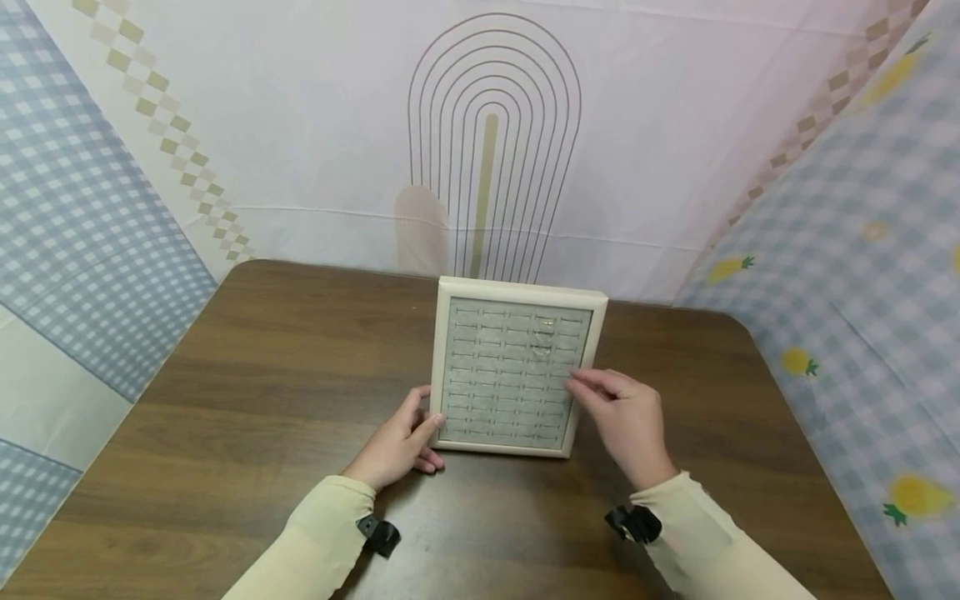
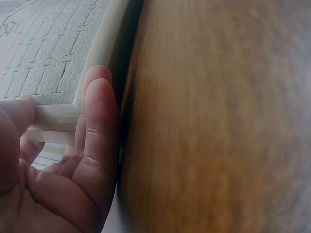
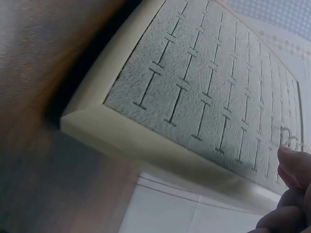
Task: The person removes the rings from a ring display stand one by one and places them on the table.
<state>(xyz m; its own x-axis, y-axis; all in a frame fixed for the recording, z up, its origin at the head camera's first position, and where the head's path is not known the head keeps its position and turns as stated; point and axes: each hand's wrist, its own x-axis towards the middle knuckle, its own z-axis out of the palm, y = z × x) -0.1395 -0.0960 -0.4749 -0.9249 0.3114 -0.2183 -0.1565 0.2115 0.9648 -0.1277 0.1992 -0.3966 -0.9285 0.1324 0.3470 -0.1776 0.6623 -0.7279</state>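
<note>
A ring display board (image 1: 502, 383) leans upright on the table, its pale frame around a grey padded face cut with rows of slots. A few thin rings (image 1: 543, 336) sit in slots near its upper right. My left hand (image 1: 401, 437) grips the frame's lower left edge, thumb on the front and fingers along the side and behind, as the left wrist view shows. At the right edge, my right hand (image 1: 622, 412) has thumb and index finger brought together close to the slots; I cannot tell whether a ring is between them. Small ring loops (image 3: 286, 134) show beside that thumb in the right wrist view.
The brown wooden table (image 1: 300, 333) extends around the board. Behind it hangs a white cloth (image 1: 315, 125) with printed arches, close to the table's back edge. Blue checked cloths (image 1: 82, 183) flank both sides. Each wrist carries a small black camera mount (image 1: 633, 525).
</note>
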